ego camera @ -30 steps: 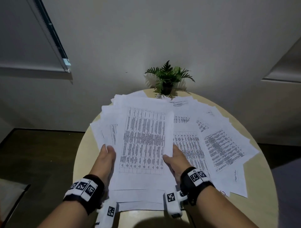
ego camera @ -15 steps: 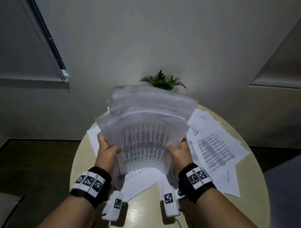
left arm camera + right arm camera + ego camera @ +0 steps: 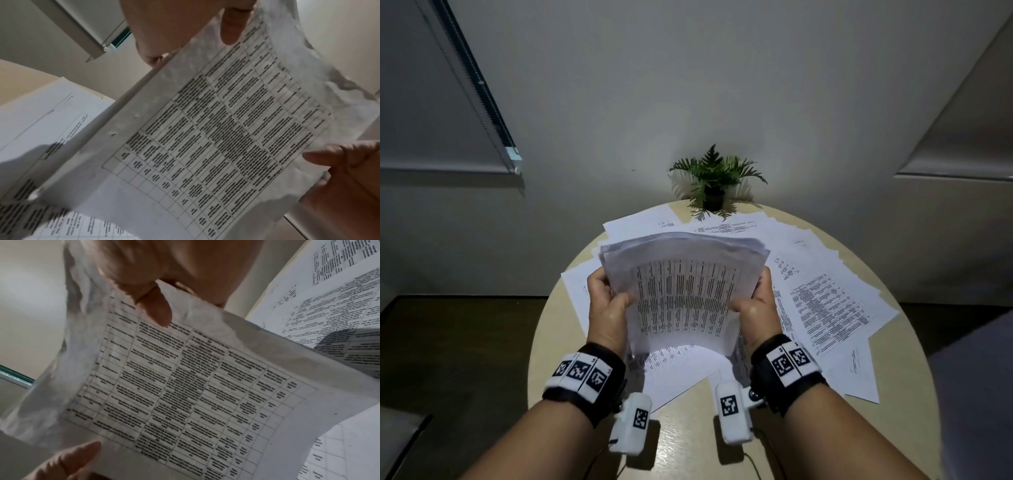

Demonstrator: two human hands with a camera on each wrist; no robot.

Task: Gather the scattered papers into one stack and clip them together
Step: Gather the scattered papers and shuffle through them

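Observation:
A thick stack of printed papers (image 3: 683,291) is held upright above the round table, bowed, its front sheet showing a table of text. My left hand (image 3: 607,305) grips its left edge and my right hand (image 3: 755,305) grips its right edge, thumbs on the front sheet. The left wrist view shows the same stack (image 3: 216,129) with my left thumb (image 3: 231,29) pressed on it. In the right wrist view the stack (image 3: 185,386) is pinched under my right thumb (image 3: 158,309). More loose sheets (image 3: 832,308) lie spread over the table. No clip is in view.
The round beige table (image 3: 688,445) stands against a white wall. A small potted fern (image 3: 714,185) sits at its far edge. Loose sheets (image 3: 681,370) lie under the lifted stack and along the left side (image 3: 575,294). Window blinds hang at both sides.
The papers lay flat under both hands a second ago. Both hands have lifted the gathered stack off the table and stood it upright; it has since dropped lower, uncovering the fern.

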